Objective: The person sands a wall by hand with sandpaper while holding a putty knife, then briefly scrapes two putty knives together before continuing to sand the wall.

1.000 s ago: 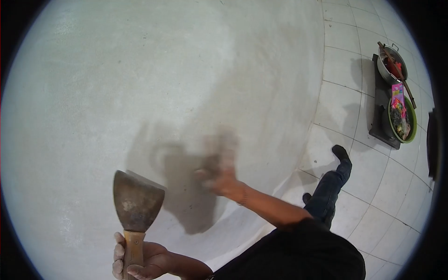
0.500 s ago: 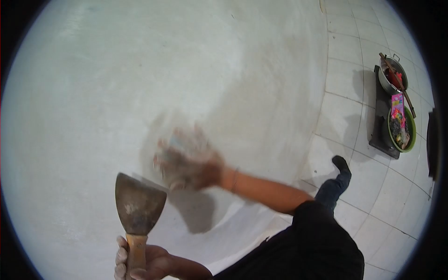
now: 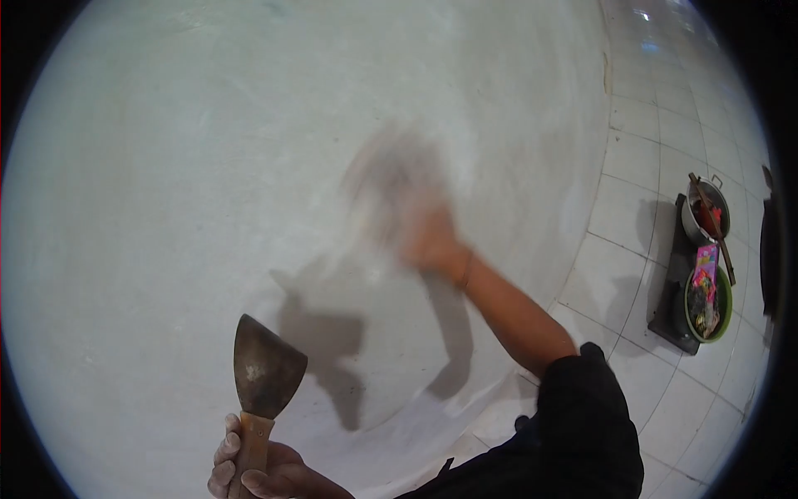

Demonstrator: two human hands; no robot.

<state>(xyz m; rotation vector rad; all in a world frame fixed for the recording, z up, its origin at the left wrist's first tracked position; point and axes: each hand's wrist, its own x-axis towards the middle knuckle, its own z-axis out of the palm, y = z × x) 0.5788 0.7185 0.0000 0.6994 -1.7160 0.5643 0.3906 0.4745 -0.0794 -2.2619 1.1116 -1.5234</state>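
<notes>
My left hand (image 3: 258, 467) is closed around the wooden handle of a broad-bladed putty knife (image 3: 268, 370). The worn, dark blade points upward, in front of the pale wall (image 3: 166, 208). Whitish dust or paste coats the fingers on the handle. Farther up, my right hand (image 3: 411, 208) is over the wall surface, smeared by motion. Its fingers cannot be made out, nor whether it holds anything. A thin band circles the right wrist.
On the tiled floor (image 3: 632, 162) at right, a dark stand (image 3: 667, 316) is beside a metal pot (image 3: 706, 218) with a stick across it and a green basin (image 3: 721, 320) containing a pink packet and other items. Arm shadows fall on the wall.
My right hand has swept up and to the right across the wall. The putty knife stays in my left hand, shifted slightly right. The view has tilted, so the pot and basin appear lower.
</notes>
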